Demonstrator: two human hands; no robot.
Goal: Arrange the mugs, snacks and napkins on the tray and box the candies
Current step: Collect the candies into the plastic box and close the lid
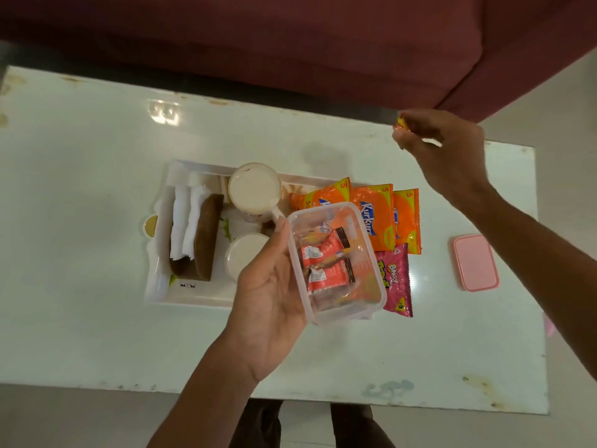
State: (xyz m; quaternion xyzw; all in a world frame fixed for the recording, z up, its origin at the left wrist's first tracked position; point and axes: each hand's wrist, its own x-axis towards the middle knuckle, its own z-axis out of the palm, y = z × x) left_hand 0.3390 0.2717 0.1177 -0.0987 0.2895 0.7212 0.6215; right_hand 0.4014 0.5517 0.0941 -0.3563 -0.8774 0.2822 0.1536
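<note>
Head view: your left hand (268, 286) grips the clear rectangular plastic box (336, 263) over the white tray (155, 292); your right hand (449, 150), well apart, pinches a small yellow-wrapped candy (400, 123), likely light and slick, so pinch its body.

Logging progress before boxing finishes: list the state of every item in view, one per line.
Clear box: lid off, held by left hand, red candies inside.
Pink lid: lying on table, apart from box.
Right hand: pinches a wrapped candy.
Mugs: upright on tray.
Snack packets: lying flat, overlapping.
Napkins: standing in holder.
</note>
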